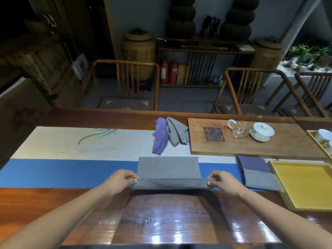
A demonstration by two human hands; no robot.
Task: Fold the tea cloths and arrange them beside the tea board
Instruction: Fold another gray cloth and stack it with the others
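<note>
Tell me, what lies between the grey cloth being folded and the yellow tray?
In the head view, two folded cloths, one purple and one grey, lie between the grey cloth and the yellow tray.

Head view, sole camera. Worn on the person's head; wide-angle, with bowed edges. Faces forward and down across the table [53, 203], whose near edge runs along the bottom of frame. Both forearms enter from the lower corners; left hand [120, 179] and right hand [225, 182] sit near centre, close to the lens. Tea board [269, 146] lies further off, right of centre. Chairs [125, 83] and shelving fill the distant upper band. No second view shares the scene.
</note>
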